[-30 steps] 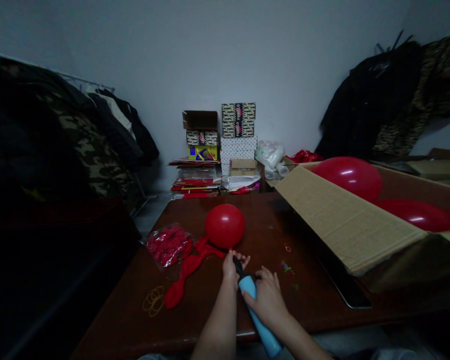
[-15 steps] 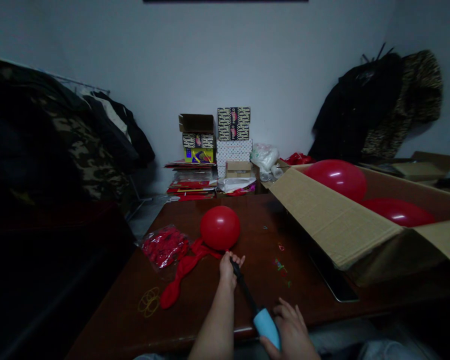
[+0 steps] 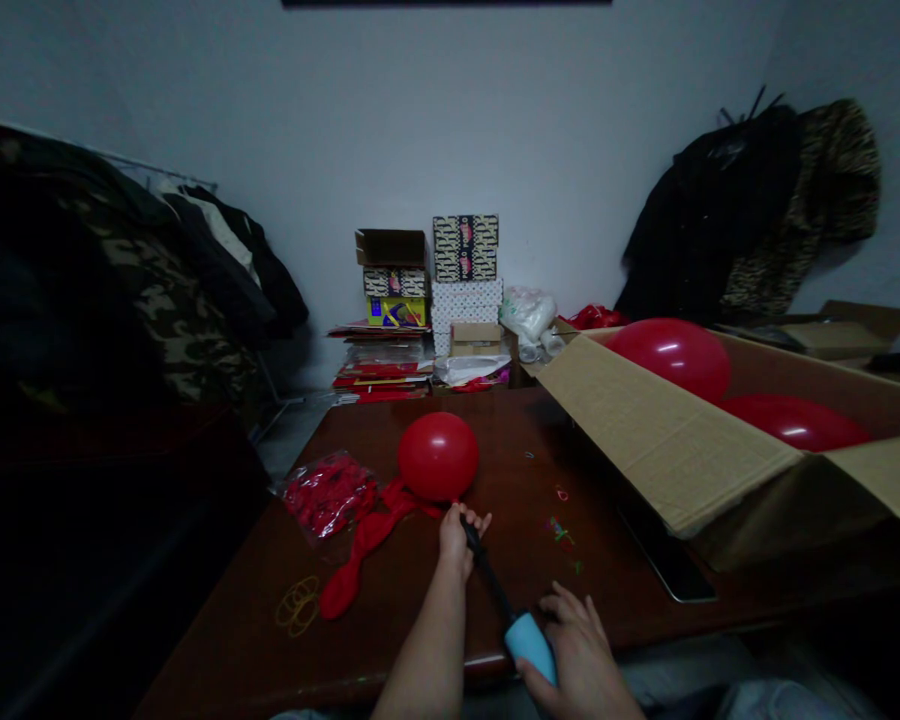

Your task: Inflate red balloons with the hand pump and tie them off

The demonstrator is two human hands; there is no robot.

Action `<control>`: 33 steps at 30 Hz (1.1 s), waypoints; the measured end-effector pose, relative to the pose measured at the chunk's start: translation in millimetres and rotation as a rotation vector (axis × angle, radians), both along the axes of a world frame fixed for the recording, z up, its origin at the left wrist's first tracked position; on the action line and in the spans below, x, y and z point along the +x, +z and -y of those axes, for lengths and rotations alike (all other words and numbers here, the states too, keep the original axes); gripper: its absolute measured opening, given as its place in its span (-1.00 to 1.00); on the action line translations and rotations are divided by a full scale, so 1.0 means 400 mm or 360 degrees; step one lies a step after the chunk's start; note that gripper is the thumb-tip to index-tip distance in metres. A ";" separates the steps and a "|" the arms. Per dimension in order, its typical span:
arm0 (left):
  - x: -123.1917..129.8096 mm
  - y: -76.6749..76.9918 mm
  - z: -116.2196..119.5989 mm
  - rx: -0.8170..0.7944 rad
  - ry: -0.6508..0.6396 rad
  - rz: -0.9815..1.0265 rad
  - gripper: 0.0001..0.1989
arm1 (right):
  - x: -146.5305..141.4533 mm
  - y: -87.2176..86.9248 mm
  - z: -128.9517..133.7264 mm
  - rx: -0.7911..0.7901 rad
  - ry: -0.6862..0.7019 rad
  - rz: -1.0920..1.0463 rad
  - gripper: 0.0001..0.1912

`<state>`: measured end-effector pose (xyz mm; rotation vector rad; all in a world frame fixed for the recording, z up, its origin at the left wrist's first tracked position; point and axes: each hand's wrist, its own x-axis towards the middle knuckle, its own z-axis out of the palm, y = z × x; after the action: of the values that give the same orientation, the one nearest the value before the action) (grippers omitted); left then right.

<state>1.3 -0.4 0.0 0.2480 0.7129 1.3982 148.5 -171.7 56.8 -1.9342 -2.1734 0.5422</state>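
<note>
Left hand: is pinching the neck of the inflated red balloon at the tip of the hand pump; a slackening pinch could let air escape.
Right hand: is holding the pump's blue section between thumb and palm, fingers extended; a sideways thrust could wrench the tip loose.
Red balloon: is sitting just beyond the left hand, over the table; overfilling could burst it.
Limp balloon: is lying close by; it could be snagging underneath.
Carton: is standing at right; its edges could scuff stretched latex.
</note>
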 end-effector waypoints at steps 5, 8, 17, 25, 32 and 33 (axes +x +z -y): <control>0.000 0.001 -0.002 0.0005 -0.0038 -0.0017 -0.77 | -0.058 0.012 -0.087 0.0112 -0.0054 -0.0066 -0.56; -0.002 0.003 -0.005 -0.0018 -0.0052 0.0006 -0.76 | -0.091 0.012 -0.145 0.0135 -0.0076 -0.0087 -0.56; 0.006 0.004 0.005 0.0034 -0.0003 -0.0061 -0.77 | -0.090 -0.015 -0.130 0.0180 -0.0114 -0.0064 -0.53; 0.004 0.002 0.002 0.0007 0.0004 -0.0046 -0.77 | -0.013 -0.044 -0.008 0.0033 0.0000 -0.0026 -0.51; 0.007 0.000 0.002 -0.0002 0.0006 -0.0013 -0.77 | 0.063 -0.080 0.057 -0.0259 0.0136 -0.0033 -0.47; 0.007 0.000 0.003 -0.0005 0.0006 -0.0016 -0.77 | 0.064 -0.076 0.058 -0.0251 0.0129 -0.0034 -0.48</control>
<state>4.1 -1.6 0.2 0.2516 0.7240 1.4003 174.1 -195.1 26.4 -1.9119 -2.2662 0.7661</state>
